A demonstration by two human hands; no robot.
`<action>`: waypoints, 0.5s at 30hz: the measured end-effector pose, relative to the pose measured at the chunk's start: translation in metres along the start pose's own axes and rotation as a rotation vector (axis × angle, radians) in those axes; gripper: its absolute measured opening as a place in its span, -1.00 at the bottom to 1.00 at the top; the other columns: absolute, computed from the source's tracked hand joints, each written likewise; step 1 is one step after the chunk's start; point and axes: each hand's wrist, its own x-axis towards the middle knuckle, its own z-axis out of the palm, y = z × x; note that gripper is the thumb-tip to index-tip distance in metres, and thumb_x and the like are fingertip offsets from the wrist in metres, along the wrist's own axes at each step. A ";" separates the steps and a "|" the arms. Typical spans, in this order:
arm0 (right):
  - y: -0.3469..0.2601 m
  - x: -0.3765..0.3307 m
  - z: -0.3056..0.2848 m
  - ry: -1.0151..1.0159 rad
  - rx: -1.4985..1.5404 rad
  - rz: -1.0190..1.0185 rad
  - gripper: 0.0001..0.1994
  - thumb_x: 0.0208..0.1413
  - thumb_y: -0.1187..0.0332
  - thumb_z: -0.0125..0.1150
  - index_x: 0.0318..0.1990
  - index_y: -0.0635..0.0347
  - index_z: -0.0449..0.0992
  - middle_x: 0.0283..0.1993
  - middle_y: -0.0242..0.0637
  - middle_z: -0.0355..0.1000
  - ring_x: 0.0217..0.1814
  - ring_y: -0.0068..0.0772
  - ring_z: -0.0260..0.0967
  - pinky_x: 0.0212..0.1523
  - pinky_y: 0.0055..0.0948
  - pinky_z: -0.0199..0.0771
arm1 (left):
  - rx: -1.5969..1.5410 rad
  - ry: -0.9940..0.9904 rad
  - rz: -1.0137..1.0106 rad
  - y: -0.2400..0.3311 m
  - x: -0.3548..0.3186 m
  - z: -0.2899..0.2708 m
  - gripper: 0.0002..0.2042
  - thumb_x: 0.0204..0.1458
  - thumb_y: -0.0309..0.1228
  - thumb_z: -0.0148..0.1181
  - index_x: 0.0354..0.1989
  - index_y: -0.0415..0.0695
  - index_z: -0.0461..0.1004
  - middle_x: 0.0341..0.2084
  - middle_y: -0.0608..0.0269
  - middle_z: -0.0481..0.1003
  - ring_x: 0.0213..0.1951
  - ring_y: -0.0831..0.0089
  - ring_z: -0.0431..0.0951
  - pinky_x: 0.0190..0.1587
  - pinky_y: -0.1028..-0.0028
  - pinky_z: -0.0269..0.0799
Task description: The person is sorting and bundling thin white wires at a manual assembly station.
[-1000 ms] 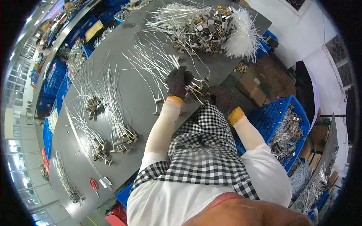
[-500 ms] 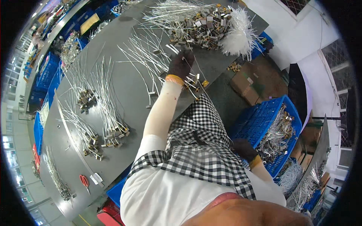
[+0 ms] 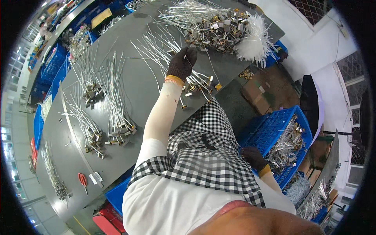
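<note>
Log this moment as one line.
left hand: on wires, table | right hand: by blue crate, holding nothing

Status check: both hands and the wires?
Left hand gloved, on loose white wires on the grey table. Right hand low beside the blue crate, grip unclear. Nothing blocking.

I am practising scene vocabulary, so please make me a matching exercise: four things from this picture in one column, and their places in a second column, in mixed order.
Things:
1. left hand
2. right hand
3. scissors
4. white bristly bundle

Places:
a. low beside the person, at the blue crate of wire pieces
b. near the table's left edge, next to small white tags
c. on the far right end of the table, next to the big heap of metal parts
d. stretched out over the table, at loose wires

Pairs: 1-d, 2-a, 3-b, 4-c
</note>
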 end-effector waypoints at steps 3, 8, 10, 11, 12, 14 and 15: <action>-0.038 0.012 0.004 0.046 0.655 0.570 -0.82 0.02 0.37 0.33 -0.20 0.15 0.61 -0.27 -0.29 0.54 -0.25 -0.38 0.50 -0.21 -0.40 0.48 | -0.025 -0.054 -0.034 0.004 -0.010 0.000 -0.75 0.17 -0.48 0.09 0.00 -0.27 0.36 -0.02 -0.09 0.44 0.04 0.06 0.47 0.09 0.16 0.49; -0.041 0.078 0.011 0.019 -0.789 -0.601 -0.71 0.02 0.36 0.29 -0.08 0.22 0.55 -0.26 -0.30 0.54 -0.23 -0.37 0.49 -0.24 -0.37 0.47 | 0.025 -0.326 -0.014 -0.017 -0.031 -0.047 -0.81 0.17 -0.47 0.10 -0.08 -0.27 0.45 -0.16 -0.01 0.53 -0.03 0.13 0.53 0.14 0.12 0.43; -0.074 0.112 0.023 0.000 -0.810 -0.492 -0.66 0.03 0.35 0.29 -0.03 0.26 0.51 -0.20 -0.25 0.53 -0.19 -0.40 0.48 -0.28 -0.38 0.46 | 0.087 -0.294 -0.222 -0.027 -0.085 -0.007 -0.78 0.15 -0.41 0.14 -0.09 -0.25 0.49 -0.19 0.07 0.56 -0.06 0.12 0.54 0.16 0.13 0.41; -0.099 0.131 0.034 -0.013 -0.236 -0.152 -0.65 0.04 0.36 0.28 0.01 0.23 0.50 -0.18 -0.23 0.52 -0.21 -0.36 0.47 -0.28 -0.38 0.47 | 0.136 -0.257 -0.251 -0.031 -0.103 -0.005 -0.77 0.14 -0.41 0.15 -0.07 -0.22 0.48 -0.20 0.06 0.56 -0.07 0.12 0.55 0.12 0.16 0.44; -0.118 0.149 0.045 -0.022 0.337 0.193 -0.64 0.05 0.38 0.26 0.04 0.20 0.49 -0.16 -0.21 0.50 -0.23 -0.32 0.46 -0.28 -0.38 0.47 | 0.184 -0.221 -0.285 -0.034 -0.122 -0.003 -0.76 0.13 -0.41 0.17 -0.05 -0.20 0.48 -0.20 0.06 0.56 -0.09 0.13 0.55 0.07 0.19 0.46; -0.125 0.184 0.057 -0.009 0.599 0.138 -0.63 0.12 0.37 0.20 0.11 0.19 0.46 -0.14 -0.25 0.47 -0.26 -0.41 0.41 -0.26 -0.45 0.46 | 1.080 -0.414 0.100 -0.027 -0.172 0.033 -0.74 0.11 -0.41 0.18 -0.03 -0.17 0.48 -0.22 0.06 0.56 -0.11 0.13 0.56 0.01 0.22 0.48; -0.146 0.199 0.059 0.071 0.104 -0.214 -0.63 0.17 0.36 0.15 0.14 0.20 0.43 -0.12 -0.31 0.45 -0.23 -0.51 0.37 -0.24 -0.49 0.43 | 1.950 -0.574 0.568 -0.021 -0.189 0.040 -0.72 0.10 -0.41 0.19 -0.01 -0.13 0.47 -0.23 0.07 0.56 -0.13 0.13 0.56 -0.05 0.24 0.49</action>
